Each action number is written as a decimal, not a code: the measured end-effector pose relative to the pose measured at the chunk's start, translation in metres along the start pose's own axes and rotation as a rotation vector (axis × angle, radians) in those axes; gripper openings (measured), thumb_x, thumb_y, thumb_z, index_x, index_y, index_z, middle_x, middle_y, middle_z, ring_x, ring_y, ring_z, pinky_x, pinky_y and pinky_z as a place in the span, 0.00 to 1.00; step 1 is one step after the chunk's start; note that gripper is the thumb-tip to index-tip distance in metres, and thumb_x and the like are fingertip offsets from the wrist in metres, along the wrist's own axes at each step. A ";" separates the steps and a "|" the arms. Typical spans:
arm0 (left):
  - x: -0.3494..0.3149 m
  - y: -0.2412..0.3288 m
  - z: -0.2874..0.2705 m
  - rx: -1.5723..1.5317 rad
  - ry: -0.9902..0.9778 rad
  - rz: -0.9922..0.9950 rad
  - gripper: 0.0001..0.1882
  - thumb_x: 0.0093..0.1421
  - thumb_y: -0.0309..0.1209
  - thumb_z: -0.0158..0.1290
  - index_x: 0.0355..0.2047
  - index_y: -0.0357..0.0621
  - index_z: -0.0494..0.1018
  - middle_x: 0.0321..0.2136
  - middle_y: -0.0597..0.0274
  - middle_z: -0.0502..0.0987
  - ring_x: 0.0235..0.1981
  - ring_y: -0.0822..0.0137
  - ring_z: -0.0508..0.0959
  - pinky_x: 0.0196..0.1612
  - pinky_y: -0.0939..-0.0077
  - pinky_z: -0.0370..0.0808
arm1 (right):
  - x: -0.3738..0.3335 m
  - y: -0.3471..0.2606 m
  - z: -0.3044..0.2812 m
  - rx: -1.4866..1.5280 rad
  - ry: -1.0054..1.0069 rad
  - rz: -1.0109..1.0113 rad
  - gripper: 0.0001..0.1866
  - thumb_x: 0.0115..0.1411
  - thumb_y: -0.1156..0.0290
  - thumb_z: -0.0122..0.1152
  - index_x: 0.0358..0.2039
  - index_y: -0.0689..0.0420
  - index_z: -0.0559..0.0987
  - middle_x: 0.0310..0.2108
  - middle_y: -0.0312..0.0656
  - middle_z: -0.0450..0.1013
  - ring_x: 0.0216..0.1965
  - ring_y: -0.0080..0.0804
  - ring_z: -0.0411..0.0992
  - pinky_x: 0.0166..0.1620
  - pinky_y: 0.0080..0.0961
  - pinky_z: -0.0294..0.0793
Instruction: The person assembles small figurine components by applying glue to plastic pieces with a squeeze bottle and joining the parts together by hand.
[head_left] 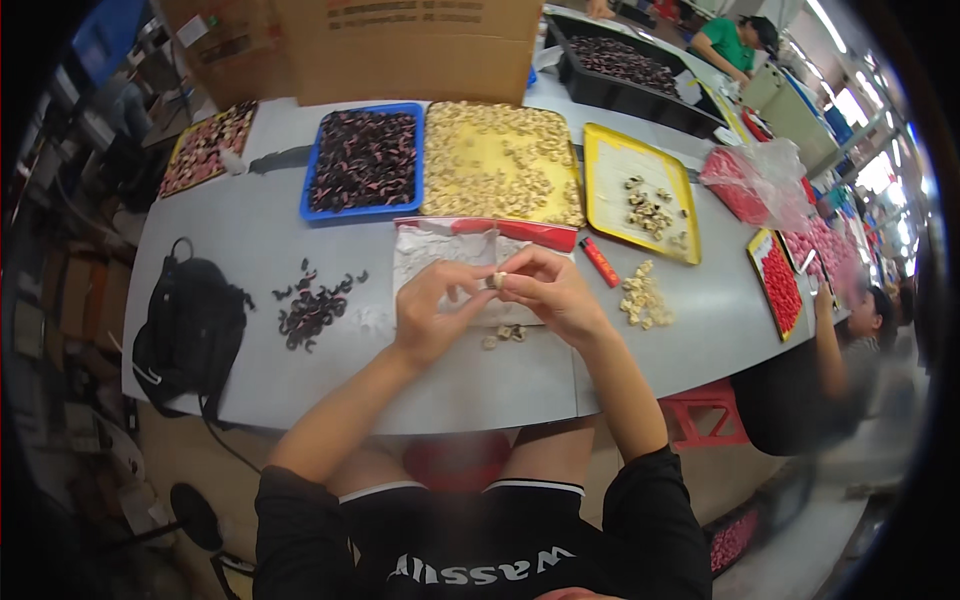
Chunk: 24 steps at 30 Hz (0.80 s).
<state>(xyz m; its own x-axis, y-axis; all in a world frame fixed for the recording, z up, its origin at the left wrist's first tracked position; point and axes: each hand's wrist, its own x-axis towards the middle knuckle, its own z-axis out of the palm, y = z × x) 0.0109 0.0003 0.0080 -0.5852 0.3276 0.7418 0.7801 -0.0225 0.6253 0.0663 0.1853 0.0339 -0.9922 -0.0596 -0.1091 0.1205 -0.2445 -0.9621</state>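
My left hand (pixel 433 308) and my right hand (pixel 553 290) meet over the middle of the table. Pinched between their fingertips is a small cream-coloured piece (pixel 499 281), with a dark bit at its left side. Under the hands lies a white paper sheet (pixel 415 246) with a red band along its far edge. A few cream and dark pieces (pixel 512 333) rest just below my fingers. To the left is a loose pile of black curved pieces (pixel 313 312); to the right, a small heap of cream pieces (pixel 642 297) beside a red lighter-shaped stick (pixel 600 262).
Beyond my hands stand a blue tray (pixel 306 190) of black curved pieces, a yellow tray (pixel 470 170) of cream pieces and another yellow tray (pixel 610 165). A cardboard box (pixel 410 55) rises behind. A black bag (pixel 190 325) lies left; a co-worker (pixel 865 330) sits right.
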 end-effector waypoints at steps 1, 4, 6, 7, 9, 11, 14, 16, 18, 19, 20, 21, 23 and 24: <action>-0.002 -0.001 0.001 -0.006 0.001 -0.010 0.15 0.48 0.20 0.65 0.30 0.42 0.68 0.35 0.52 0.81 0.30 0.67 0.79 0.26 0.81 0.71 | -0.001 0.000 0.002 0.028 0.002 0.000 0.06 0.57 0.76 0.62 0.36 0.61 0.77 0.35 0.38 0.75 0.38 0.25 0.73 0.44 0.21 0.74; -0.001 0.000 0.003 -0.035 0.053 -0.003 0.14 0.47 0.21 0.65 0.30 0.44 0.70 0.35 0.61 0.81 0.26 0.68 0.77 0.24 0.79 0.70 | -0.001 0.003 0.001 0.063 -0.011 0.000 0.06 0.57 0.74 0.63 0.36 0.60 0.78 0.35 0.36 0.74 0.38 0.25 0.73 0.44 0.22 0.72; -0.001 0.001 0.001 -0.022 0.056 0.001 0.14 0.47 0.21 0.64 0.30 0.44 0.70 0.34 0.62 0.82 0.25 0.69 0.76 0.24 0.79 0.70 | 0.000 0.004 0.001 0.142 -0.059 0.059 0.07 0.59 0.77 0.60 0.38 0.61 0.74 0.41 0.41 0.73 0.44 0.28 0.73 0.46 0.25 0.76; -0.001 0.002 0.000 -0.013 0.056 0.010 0.13 0.47 0.21 0.64 0.30 0.44 0.71 0.34 0.62 0.82 0.25 0.69 0.76 0.24 0.79 0.70 | 0.000 0.002 0.003 0.143 -0.062 0.063 0.07 0.59 0.77 0.60 0.38 0.61 0.74 0.41 0.41 0.73 0.44 0.28 0.73 0.46 0.25 0.76; -0.002 0.002 -0.001 -0.016 0.051 0.008 0.13 0.47 0.21 0.64 0.30 0.44 0.71 0.34 0.63 0.82 0.25 0.69 0.76 0.24 0.79 0.69 | -0.002 -0.004 0.009 0.211 -0.096 0.125 0.08 0.58 0.76 0.61 0.37 0.59 0.72 0.42 0.42 0.73 0.45 0.30 0.73 0.48 0.27 0.75; -0.001 0.005 -0.002 -0.022 0.044 0.006 0.13 0.47 0.21 0.64 0.30 0.44 0.72 0.34 0.63 0.82 0.25 0.70 0.76 0.23 0.79 0.69 | -0.002 -0.002 0.006 0.269 -0.134 0.126 0.10 0.57 0.75 0.62 0.38 0.57 0.71 0.42 0.42 0.73 0.46 0.31 0.73 0.50 0.28 0.74; 0.001 0.009 -0.001 -0.033 -0.013 0.010 0.14 0.48 0.19 0.64 0.29 0.43 0.68 0.33 0.54 0.82 0.27 0.70 0.77 0.24 0.81 0.69 | -0.002 0.004 0.000 0.347 -0.160 0.126 0.16 0.55 0.75 0.65 0.40 0.55 0.69 0.42 0.43 0.73 0.47 0.33 0.72 0.51 0.29 0.71; 0.000 0.008 -0.001 -0.047 -0.002 0.025 0.14 0.49 0.18 0.63 0.30 0.43 0.69 0.33 0.56 0.82 0.26 0.71 0.76 0.24 0.82 0.69 | -0.002 0.004 0.003 0.371 -0.154 0.128 0.19 0.53 0.75 0.66 0.42 0.54 0.68 0.42 0.44 0.73 0.47 0.33 0.72 0.52 0.30 0.70; -0.002 0.008 0.002 -0.075 0.020 -0.012 0.15 0.48 0.20 0.64 0.34 0.44 0.72 0.33 0.60 0.81 0.25 0.71 0.76 0.24 0.81 0.70 | -0.002 -0.001 0.010 0.403 -0.138 0.111 0.22 0.52 0.76 0.66 0.45 0.54 0.65 0.41 0.45 0.73 0.47 0.33 0.72 0.52 0.29 0.70; -0.003 0.008 0.002 -0.103 0.043 -0.045 0.17 0.47 0.21 0.64 0.39 0.46 0.75 0.33 0.64 0.81 0.25 0.71 0.76 0.24 0.80 0.70 | -0.001 0.002 0.009 0.405 -0.142 0.114 0.22 0.52 0.76 0.66 0.45 0.54 0.65 0.41 0.45 0.73 0.47 0.33 0.72 0.52 0.29 0.70; -0.003 0.009 0.000 -0.098 0.044 -0.048 0.17 0.47 0.21 0.64 0.39 0.46 0.75 0.33 0.64 0.81 0.25 0.71 0.76 0.24 0.80 0.70 | 0.001 0.005 0.007 0.408 -0.142 0.104 0.23 0.52 0.77 0.65 0.45 0.54 0.64 0.42 0.45 0.73 0.46 0.33 0.72 0.51 0.30 0.70; -0.001 0.013 -0.001 -0.113 -0.005 -0.073 0.17 0.49 0.19 0.63 0.39 0.43 0.74 0.35 0.60 0.80 0.26 0.72 0.76 0.25 0.81 0.70 | 0.000 0.005 0.004 0.408 -0.135 0.093 0.24 0.52 0.77 0.64 0.46 0.55 0.64 0.42 0.45 0.73 0.45 0.32 0.73 0.51 0.30 0.71; 0.001 0.016 -0.001 -0.131 -0.054 -0.099 0.17 0.50 0.17 0.62 0.40 0.41 0.73 0.37 0.57 0.80 0.28 0.73 0.76 0.25 0.83 0.71 | -0.003 0.000 0.006 0.413 -0.129 0.088 0.24 0.51 0.78 0.64 0.47 0.54 0.63 0.42 0.46 0.73 0.44 0.32 0.73 0.51 0.30 0.71; 0.002 0.016 0.000 -0.158 -0.070 -0.111 0.18 0.49 0.19 0.62 0.42 0.43 0.74 0.37 0.59 0.80 0.28 0.73 0.77 0.25 0.82 0.72 | -0.004 -0.002 0.007 0.420 -0.130 0.080 0.25 0.51 0.78 0.64 0.47 0.54 0.63 0.42 0.46 0.73 0.44 0.32 0.73 0.50 0.30 0.71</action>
<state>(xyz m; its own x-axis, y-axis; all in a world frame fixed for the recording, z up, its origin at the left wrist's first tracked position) 0.0223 0.0004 0.0194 -0.6446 0.4007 0.6511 0.6640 -0.1286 0.7366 0.0703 0.1797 0.0381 -0.9705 -0.2086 -0.1209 0.2251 -0.6044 -0.7642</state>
